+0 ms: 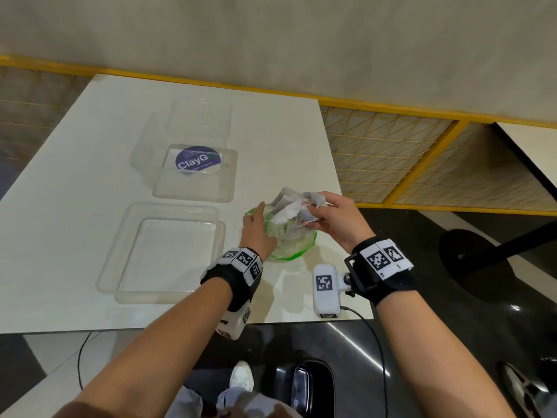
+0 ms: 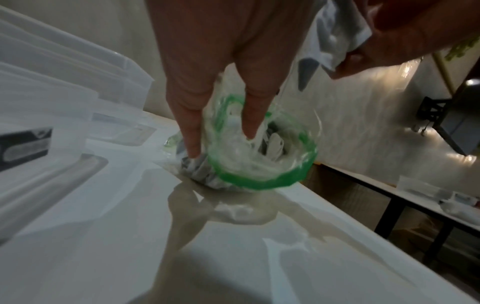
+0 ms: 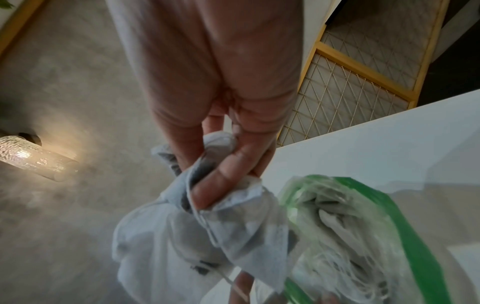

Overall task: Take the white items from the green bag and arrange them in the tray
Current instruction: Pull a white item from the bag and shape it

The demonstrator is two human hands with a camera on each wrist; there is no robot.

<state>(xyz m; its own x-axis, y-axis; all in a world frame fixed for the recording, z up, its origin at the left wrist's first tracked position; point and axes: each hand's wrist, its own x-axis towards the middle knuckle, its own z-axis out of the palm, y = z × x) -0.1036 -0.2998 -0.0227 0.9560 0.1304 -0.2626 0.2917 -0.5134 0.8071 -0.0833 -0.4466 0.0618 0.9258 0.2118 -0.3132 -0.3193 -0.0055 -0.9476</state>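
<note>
White table (image 1: 90, 164) against a grey wall, yellow mesh screen (image 1: 391, 152) behind. Bag (image 1: 289, 245) sits near the table's front edge, mouth up. Left hand (image 1: 256, 227) has straight fingers pressed on the bag's side, likely to pin it down while items come out. Right hand (image 1: 334, 215) pinches a bunch of white items (image 1: 297, 209), thumb and fingers curled round them, just above the bag's mouth; more remain inside. Tray (image 1: 162, 251) sits empty just left of the bag, within easy reach. Clear boxes (image 1: 187, 155) further back.
</note>
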